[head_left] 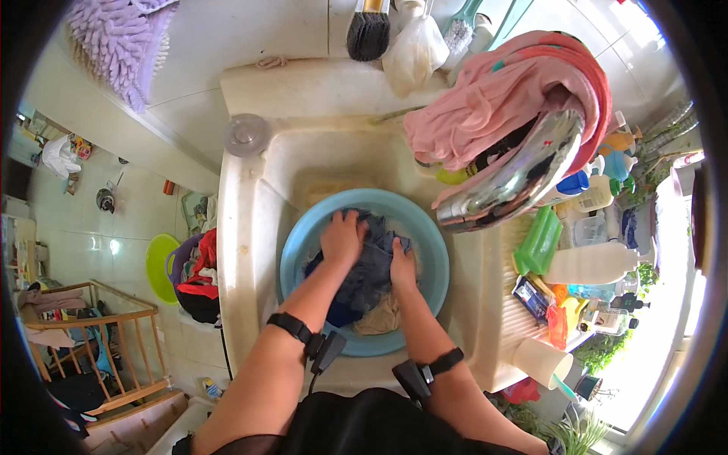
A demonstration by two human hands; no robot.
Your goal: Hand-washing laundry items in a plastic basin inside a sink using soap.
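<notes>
A light blue basin (294,227) stands inside the sink. Dark blue wet clothing (362,280) lies bunched in it, with a beige cloth (379,317) at the basin's near side. My left hand (343,240) is on the far left part of the dark clothing, its bent fingers gripping the fabric. On the right, my right hand (403,265) is closed round an edge of the same clothing, thumb uppermost; its other fingers are mostly hidden under the cloth.
A chrome faucet (523,174) draped with pink cloth (485,106) juts in above the basin's right. Bottles (591,263), a green soap box (539,241) and a white cup (543,362) crowd the ribbed ledge. The sink's rim (239,250) surrounds the basin; brushes (369,34) hang behind.
</notes>
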